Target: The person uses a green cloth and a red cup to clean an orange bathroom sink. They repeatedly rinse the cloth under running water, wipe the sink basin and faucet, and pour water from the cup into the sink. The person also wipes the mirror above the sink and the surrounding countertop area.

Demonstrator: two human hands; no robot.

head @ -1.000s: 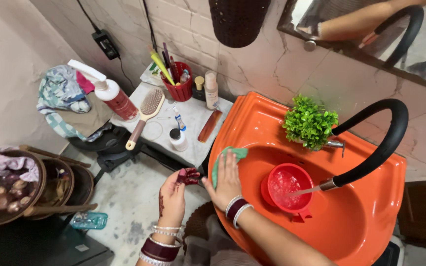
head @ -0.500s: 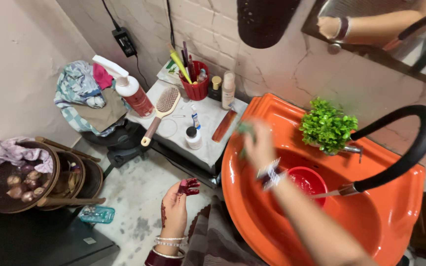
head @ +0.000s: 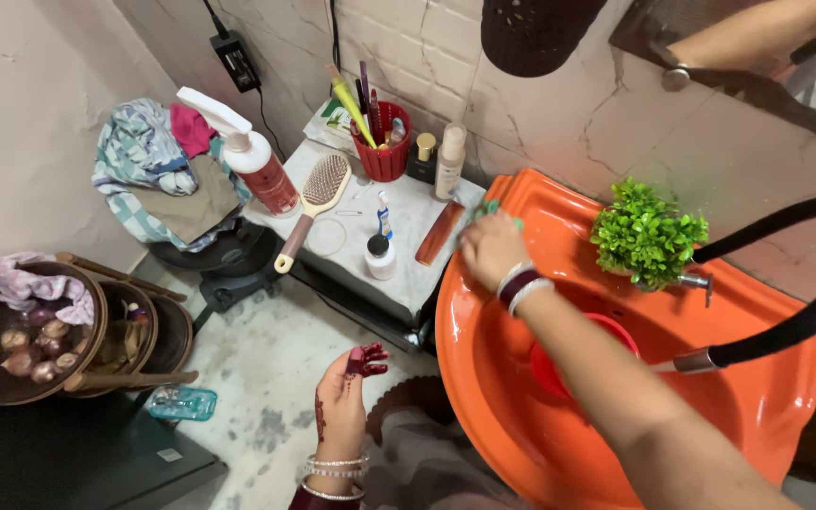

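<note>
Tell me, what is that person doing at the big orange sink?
A person leans over the orange sink. Their right hand presses a green cloth against the sink's top left corner. Their left hand, fingertips stained dark red, hangs free over the floor and holds nothing. A red bowl sits in the basin, partly hidden by the arm, under the spout of a black hose. A small green plant stands on the sink's back rim.
</note>
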